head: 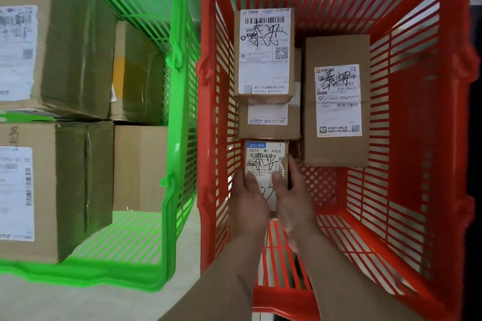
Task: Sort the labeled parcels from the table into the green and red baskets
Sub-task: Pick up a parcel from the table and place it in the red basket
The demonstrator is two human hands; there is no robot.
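Note:
Both my hands reach down into the red basket. My left hand and my right hand hold a small labeled parcel between them, thumbs on its white label, near the basket's left wall. Just beyond it lie a brown parcel and, stacked on that, a labeled parcel. A taller labeled parcel lies to the right. The green basket on the left holds several big cardboard boxes, among them a labeled box at the front and another behind.
The two baskets stand side by side on a pale floor, with a narrow gap between them. The right half of the red basket's bottom shows bare lattice. Green handles hang on that basket's right wall.

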